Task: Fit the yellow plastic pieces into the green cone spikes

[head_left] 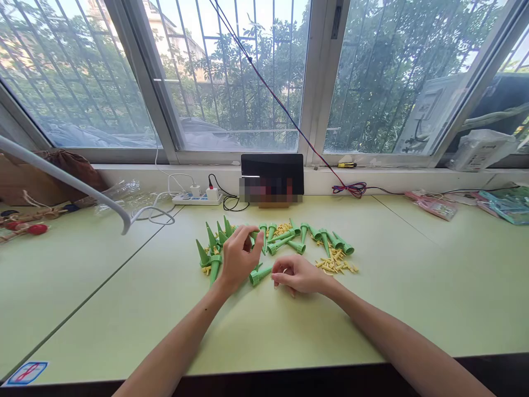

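Observation:
My left hand is raised over the middle of a pile of green plastic cone-shaped spikes. Its thumb and forefinger come together in a pinch; green shows behind them, and whatever they hold is hidden. Lower and to the right, my right hand has its fingers curled and pressed together. A lone green spike lies with its narrow end at those fingertips; I cannot tell whether they grip it. Several green spikes stand upright at the left, while others lie loose behind the hands. Small yellow pegs form a heap at the right.
A dark-screened tablet stands against the window ledge. Left of it are a power strip and white cables. A white curved bar crosses the left side. Plastic packets lie far right; a yellow cutter rests on the ledge.

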Demonstrator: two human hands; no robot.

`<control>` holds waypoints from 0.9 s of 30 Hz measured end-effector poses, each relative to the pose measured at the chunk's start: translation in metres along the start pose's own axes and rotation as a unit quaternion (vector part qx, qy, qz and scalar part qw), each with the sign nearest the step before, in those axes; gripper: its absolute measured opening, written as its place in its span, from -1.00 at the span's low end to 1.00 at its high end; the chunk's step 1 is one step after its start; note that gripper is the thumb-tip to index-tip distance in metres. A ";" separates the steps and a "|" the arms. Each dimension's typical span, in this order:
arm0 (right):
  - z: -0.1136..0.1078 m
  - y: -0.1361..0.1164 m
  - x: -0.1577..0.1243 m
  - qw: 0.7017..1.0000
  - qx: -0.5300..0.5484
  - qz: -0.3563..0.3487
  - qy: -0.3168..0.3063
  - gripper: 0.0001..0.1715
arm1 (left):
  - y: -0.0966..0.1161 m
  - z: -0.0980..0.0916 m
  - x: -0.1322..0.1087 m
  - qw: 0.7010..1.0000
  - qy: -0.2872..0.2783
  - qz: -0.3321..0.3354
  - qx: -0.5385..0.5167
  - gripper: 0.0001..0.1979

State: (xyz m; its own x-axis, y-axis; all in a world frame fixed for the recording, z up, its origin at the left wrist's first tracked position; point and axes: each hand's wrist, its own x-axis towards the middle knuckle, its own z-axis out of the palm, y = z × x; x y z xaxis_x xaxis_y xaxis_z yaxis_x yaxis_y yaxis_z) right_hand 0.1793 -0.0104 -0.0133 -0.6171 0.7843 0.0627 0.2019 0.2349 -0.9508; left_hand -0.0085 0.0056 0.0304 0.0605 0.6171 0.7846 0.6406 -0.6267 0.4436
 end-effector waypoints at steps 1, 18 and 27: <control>0.001 0.000 0.000 1.000 -0.004 -0.002 -0.003 -0.81 | 0.001 0.000 0.000 1.000 -0.002 -0.015 -0.004 -0.86; 0.001 -0.001 0.003 0.998 -0.019 -0.009 0.065 -0.59 | -0.003 0.006 0.001 0.888 -0.170 -0.244 -0.352 -0.71; 0.002 -0.007 0.002 0.996 0.013 -0.040 0.073 -0.54 | -0.003 0.011 -0.002 0.847 -0.219 -0.270 -0.403 -0.68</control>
State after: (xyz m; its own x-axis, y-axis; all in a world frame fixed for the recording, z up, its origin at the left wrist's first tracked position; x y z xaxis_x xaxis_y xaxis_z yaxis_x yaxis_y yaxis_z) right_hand 0.1752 -0.0118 -0.0067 -0.5131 0.8392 0.1805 0.1352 0.2866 -0.9485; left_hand -0.0022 0.0115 0.0225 0.3163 0.9240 0.2151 -0.0534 -0.2090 0.9764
